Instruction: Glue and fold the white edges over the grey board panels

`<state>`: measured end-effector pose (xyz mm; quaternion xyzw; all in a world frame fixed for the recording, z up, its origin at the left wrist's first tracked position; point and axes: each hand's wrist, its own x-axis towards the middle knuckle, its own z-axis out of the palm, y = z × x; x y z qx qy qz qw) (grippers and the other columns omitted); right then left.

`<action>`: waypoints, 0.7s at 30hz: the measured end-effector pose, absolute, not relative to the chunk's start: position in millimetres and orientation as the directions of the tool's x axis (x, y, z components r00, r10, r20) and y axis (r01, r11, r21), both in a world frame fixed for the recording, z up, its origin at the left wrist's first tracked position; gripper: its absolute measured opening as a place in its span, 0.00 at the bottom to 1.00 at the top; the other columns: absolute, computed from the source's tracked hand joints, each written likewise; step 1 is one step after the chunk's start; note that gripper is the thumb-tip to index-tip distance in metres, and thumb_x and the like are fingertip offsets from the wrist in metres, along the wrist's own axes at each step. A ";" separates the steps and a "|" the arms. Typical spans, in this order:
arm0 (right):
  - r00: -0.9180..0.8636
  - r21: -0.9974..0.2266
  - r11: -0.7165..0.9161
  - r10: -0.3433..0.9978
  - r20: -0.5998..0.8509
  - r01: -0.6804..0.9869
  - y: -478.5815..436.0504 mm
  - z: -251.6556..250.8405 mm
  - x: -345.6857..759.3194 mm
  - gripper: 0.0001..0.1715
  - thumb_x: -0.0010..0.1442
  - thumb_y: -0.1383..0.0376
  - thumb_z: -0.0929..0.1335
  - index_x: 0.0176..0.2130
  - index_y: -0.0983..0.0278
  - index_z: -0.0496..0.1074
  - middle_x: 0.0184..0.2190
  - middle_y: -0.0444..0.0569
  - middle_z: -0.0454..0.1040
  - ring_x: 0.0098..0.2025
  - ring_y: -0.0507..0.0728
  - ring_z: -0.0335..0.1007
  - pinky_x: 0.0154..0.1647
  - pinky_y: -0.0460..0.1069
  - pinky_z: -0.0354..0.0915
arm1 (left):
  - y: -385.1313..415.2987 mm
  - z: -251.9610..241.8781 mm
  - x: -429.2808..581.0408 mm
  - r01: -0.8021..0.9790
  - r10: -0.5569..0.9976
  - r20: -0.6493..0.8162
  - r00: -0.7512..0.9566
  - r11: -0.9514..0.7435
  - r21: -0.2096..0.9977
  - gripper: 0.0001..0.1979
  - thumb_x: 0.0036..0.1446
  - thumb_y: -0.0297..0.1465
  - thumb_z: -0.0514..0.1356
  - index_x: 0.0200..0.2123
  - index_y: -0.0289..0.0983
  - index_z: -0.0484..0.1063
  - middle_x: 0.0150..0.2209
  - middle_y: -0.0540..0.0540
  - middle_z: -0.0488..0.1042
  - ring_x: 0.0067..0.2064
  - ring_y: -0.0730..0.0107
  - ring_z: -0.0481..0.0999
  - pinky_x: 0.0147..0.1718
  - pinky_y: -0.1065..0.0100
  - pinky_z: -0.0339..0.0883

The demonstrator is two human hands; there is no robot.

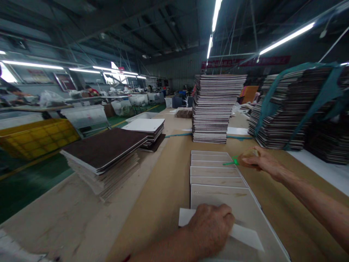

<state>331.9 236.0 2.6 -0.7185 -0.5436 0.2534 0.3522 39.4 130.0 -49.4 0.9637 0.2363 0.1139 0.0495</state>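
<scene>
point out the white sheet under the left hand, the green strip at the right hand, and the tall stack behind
white sheet (247, 237), head view, its bare right end
green strip (231, 161), head view, its middle
tall stack (214, 109), head view, its front face

At the bottom centre of the frame the left hand (211, 229) lies knuckles up on a white sheet (247, 237), fingers (227, 214) curled against it. The sheet rests across the nearest of a row of pale overlapping boards (215, 171) running up the middle of the brown table (163, 189). At centre right the right hand (263, 163) pinches a small green object (231, 161) at the row's far end. Behind stands a tall stack of boards (215, 109); a dark-topped stack (105, 149) sits at centre left, and strapped stacks (286, 112) fill the right.
</scene>
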 end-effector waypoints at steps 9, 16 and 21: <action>0.326 -0.770 -0.211 0.946 -0.005 0.602 232.8 6.5 340.3 0.26 0.42 0.52 0.72 0.39 0.59 0.66 0.29 0.47 0.72 0.29 0.57 0.65 0.20 0.47 0.59 | 128.6 -51.7 39.9 0.447 0.465 0.221 0.857 -0.885 0.129 0.05 0.59 0.29 0.57 0.40 0.38 0.66 0.43 0.51 0.76 0.32 0.64 0.77 0.24 0.61 0.74; 0.243 -0.785 -0.143 0.970 0.009 0.602 241.9 -0.8 300.4 0.24 0.44 0.54 0.72 0.39 0.59 0.66 0.26 0.44 0.71 0.26 0.54 0.65 0.18 0.46 0.58 | 129.1 -49.1 38.9 0.438 0.457 0.215 0.863 -0.889 0.132 0.07 0.58 0.27 0.58 0.40 0.37 0.66 0.44 0.51 0.76 0.33 0.64 0.78 0.24 0.59 0.74; 0.197 -0.784 -0.105 0.980 0.022 0.612 251.6 -5.7 293.6 0.24 0.44 0.55 0.73 0.40 0.58 0.67 0.25 0.42 0.71 0.24 0.54 0.65 0.18 0.46 0.59 | 129.5 -50.5 39.3 0.442 0.462 0.198 0.864 -0.886 0.138 0.07 0.58 0.28 0.58 0.42 0.37 0.66 0.45 0.49 0.76 0.33 0.65 0.77 0.26 0.61 0.74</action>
